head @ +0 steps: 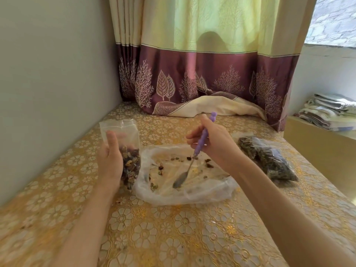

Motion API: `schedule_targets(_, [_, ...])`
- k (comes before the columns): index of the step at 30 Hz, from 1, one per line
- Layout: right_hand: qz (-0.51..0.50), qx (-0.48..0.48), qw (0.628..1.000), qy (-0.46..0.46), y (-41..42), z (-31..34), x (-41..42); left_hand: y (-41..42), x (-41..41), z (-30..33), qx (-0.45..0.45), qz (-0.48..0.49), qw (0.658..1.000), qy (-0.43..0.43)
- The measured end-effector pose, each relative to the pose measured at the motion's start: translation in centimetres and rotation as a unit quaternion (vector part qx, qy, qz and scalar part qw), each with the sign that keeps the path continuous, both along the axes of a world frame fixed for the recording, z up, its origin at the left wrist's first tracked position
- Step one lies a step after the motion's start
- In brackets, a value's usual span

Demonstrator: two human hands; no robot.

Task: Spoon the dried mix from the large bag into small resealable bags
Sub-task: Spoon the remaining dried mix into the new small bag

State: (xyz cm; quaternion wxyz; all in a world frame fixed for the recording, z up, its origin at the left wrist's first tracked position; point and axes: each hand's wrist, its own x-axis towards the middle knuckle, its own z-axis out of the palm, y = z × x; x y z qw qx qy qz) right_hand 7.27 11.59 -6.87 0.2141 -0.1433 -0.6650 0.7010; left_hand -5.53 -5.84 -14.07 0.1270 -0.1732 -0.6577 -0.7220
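Left hand (110, 160) grips the small clear resealable bag (127, 149), half full of dried mix, upright at left; thin, floppy film, likely best held at the sides below the zip. Right hand (210, 141) pinches the purple-handled metal spoon (192, 157), bowl down in the large, nearly empty clear plastic bag (183, 178), mid-surface. The light, loose scattered pieces probably scatter easily. Filled dark bag (267, 160) lies at right.
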Motion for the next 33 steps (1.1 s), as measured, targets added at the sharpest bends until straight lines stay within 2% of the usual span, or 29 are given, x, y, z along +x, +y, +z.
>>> schedule_targets(4, [-0.031, 0.086, 0.996, -0.025, 0.1, -2.8, -0.1, 0.0, -0.2, -0.4, -0.006, -0.008, 1.000, -0.010])
schedule_targets(17, [0.042, 0.053, 0.997, -0.049, 0.2, -5.9, -0.7, -0.3, 0.3, -0.2, -0.070, -0.015, 0.997, -0.010])
schedule_targets(22, [0.034, -0.011, 0.998, -0.056, 0.1, -6.6, -1.3, -0.3, -0.3, -0.6, -0.059, -0.047, 0.996, -0.039])
schedule_targets(30, [0.013, -0.098, 0.995, -0.033, -0.8, -7.9, -1.7, 0.0, 0.1, -0.6, -0.073, -0.050, 0.996, -0.023])
schedule_targets(33, [0.031, -0.142, 0.989, -0.027, -0.9, -8.2, -1.8, 0.1, 0.4, 0.0, -0.099, -0.046, 0.994, 0.006])
